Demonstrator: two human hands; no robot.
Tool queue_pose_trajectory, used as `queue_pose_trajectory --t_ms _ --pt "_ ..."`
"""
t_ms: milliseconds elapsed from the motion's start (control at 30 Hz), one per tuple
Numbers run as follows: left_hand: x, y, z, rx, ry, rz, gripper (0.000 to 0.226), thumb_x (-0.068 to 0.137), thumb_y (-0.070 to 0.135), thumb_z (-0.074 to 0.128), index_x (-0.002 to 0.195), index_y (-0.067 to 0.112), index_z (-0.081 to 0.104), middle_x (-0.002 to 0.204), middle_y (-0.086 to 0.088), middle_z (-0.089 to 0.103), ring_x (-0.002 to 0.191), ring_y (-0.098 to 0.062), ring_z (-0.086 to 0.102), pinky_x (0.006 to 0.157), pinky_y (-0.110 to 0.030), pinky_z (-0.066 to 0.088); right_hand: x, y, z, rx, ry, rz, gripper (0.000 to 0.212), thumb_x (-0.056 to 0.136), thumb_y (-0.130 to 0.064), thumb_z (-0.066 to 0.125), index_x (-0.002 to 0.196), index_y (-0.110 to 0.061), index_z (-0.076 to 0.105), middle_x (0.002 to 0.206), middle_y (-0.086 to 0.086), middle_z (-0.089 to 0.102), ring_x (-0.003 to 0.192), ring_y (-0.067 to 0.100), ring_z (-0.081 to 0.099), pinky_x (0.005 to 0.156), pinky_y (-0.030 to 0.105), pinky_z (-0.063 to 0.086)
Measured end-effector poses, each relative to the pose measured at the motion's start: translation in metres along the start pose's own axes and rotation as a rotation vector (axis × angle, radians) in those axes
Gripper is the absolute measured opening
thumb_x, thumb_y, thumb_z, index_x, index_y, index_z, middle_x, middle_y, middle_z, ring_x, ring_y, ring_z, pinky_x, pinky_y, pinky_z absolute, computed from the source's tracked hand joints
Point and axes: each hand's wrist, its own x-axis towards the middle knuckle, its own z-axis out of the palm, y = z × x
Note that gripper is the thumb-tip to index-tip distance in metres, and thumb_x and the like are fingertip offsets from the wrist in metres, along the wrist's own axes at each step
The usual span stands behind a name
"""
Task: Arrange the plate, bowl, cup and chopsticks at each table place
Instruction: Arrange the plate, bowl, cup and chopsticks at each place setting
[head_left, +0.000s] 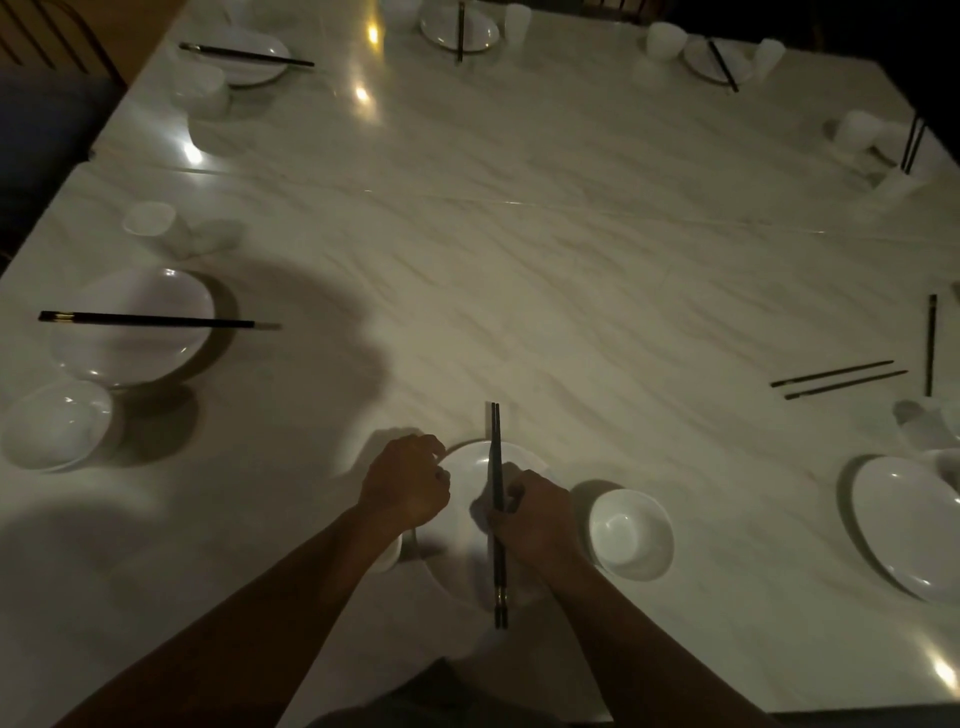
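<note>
At the near edge of the worktop, we were laying chopsticks across the plate.
Our right hand pinched the pair at mid-length between curled fingers and thumb, the bowl just beside the plate on its right. Our left hand sat at the plate's left rim, curled; we could not tell whether it gripped anything. We judged the task well along: places on the left and far sides each showed a plate with sticks across it, but on the right loose chopsticks lay apart from the right plate, so that place was left to do. Our left forearm hid most of what looked like a cup, and the right-edge settings were cut off and dim.
</note>
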Motion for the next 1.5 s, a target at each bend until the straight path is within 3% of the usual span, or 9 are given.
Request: queue_pose_trajectory --t_ms 133,233,333,567,867,1033,1267,1433,1500 --pt "0.005 0.015 0.002 -0.040 0.031 0.029 0.034 0.087 0.028 0.061 0.119 0.020 0.061 0.121 0.000 0.063 0.112 -0.019 0.057 0.098 -0.033 0.047 0.007 0.010 -0.020 -0.086 0.038 -0.059 0.026 0.081 -0.045 0.070 0.091 -0.022 0.065 0.084 -0.007 0.066 0.077 0.009 0.064 0.068 0.023 0.051" --pt "0.013 0.033 0.006 -0.040 0.051 0.071 0.033 0.085 0.024 0.062 0.118 0.019 0.062 0.117 -0.002 0.064 0.108 -0.021 0.059 0.097 -0.034 0.047 0.012 0.023 -0.046 -0.216 0.030 -0.148 0.029 0.084 -0.032 0.067 0.109 -0.017 0.064 0.103 0.000 0.062 0.094 0.016 0.062 0.077 0.021 0.046" --pt "0.019 0.058 0.012 -0.036 0.094 0.117 0.030 0.082 0.023 0.063 0.112 0.016 0.064 0.111 -0.005 0.064 0.104 -0.026 0.061 0.092 -0.037 0.049 0.019 0.046 -0.080 -0.239 0.088 -0.186 0.034 0.082 -0.031 0.058 0.110 -0.014 0.066 0.108 0.006 0.061 0.099 0.025 0.061 0.082 0.030 0.048" --pt "0.034 0.142 0.044 -0.018 0.138 0.133 0.029 0.081 0.029 0.063 0.109 0.025 0.063 0.105 0.006 0.063 0.098 -0.018 0.063 0.093 -0.039 0.050 0.050 0.147 -0.172 -0.305 0.104 -0.091 0.034 0.086 -0.029 0.061 0.117 -0.016 0.064 0.117 0.006 0.060 0.109 0.027 0.058 0.092 0.037 0.050" --pt "0.080 0.312 0.154 0.047 0.233 0.120 0.035 0.083 0.032 0.064 0.116 0.021 0.062 0.105 -0.001 0.065 0.094 -0.023 0.064 0.084 -0.034 0.053 0.099 0.329 -0.290 -0.306 0.064 -0.156 0.033 0.084 -0.023 0.062 0.114 -0.010 0.068 0.111 0.014 0.065 0.105 0.032 0.061 0.094 0.033 0.047" --pt "0.066 0.415 0.224 0.006 0.139 0.098 0.040 0.076 0.038 0.058 0.110 0.019 0.066 0.099 -0.003 0.067 0.090 -0.027 0.066 0.080 -0.036 0.055 0.096 0.394 -0.360 -0.273 -0.006 -0.178 0.027 0.088 -0.022 0.057 0.113 -0.013 0.065 0.115 0.006 0.061 0.110 0.026 0.058 0.093 0.035 0.049" --pt "0.055 0.504 0.263 0.069 0.025 0.172 0.043 0.083 0.035 0.063 0.124 0.025 0.056 0.118 0.001 0.059 0.110 -0.022 0.058 0.093 -0.032 0.049 0.088 0.450 -0.434 -0.181 0.119 -0.166 0.030 0.084 -0.016 0.063 0.113 -0.019 0.069 0.111 0.001 0.066 0.103 0.017 0.063 0.086 0.018 0.043" --pt "0.070 0.549 0.273 0.057 -0.030 0.283 0.051 0.081 0.034 0.064 0.129 0.026 0.051 0.124 -0.001 0.055 0.115 -0.024 0.056 0.095 -0.034 0.048 0.066 0.474 -0.467 -0.117 0.359 -0.113 0.008 0.080 -0.011 0.067 0.083 -0.017 0.071 0.089 0.001 0.067 0.081 0.023 0.065 0.072 0.027 0.050" --pt "0.076 0.567 0.281 0.077 -0.027 0.332 0.055 0.081 0.035 0.063 0.132 0.025 0.048 0.127 -0.001 0.053 0.117 -0.024 0.055 0.096 -0.033 0.045 0.055 0.484 -0.478 -0.063 0.433 -0.100 0.009 0.080 -0.011 0.069 0.083 -0.019 0.069 0.087 -0.001 0.066 0.081 0.020 0.063 0.072 0.025 0.047"
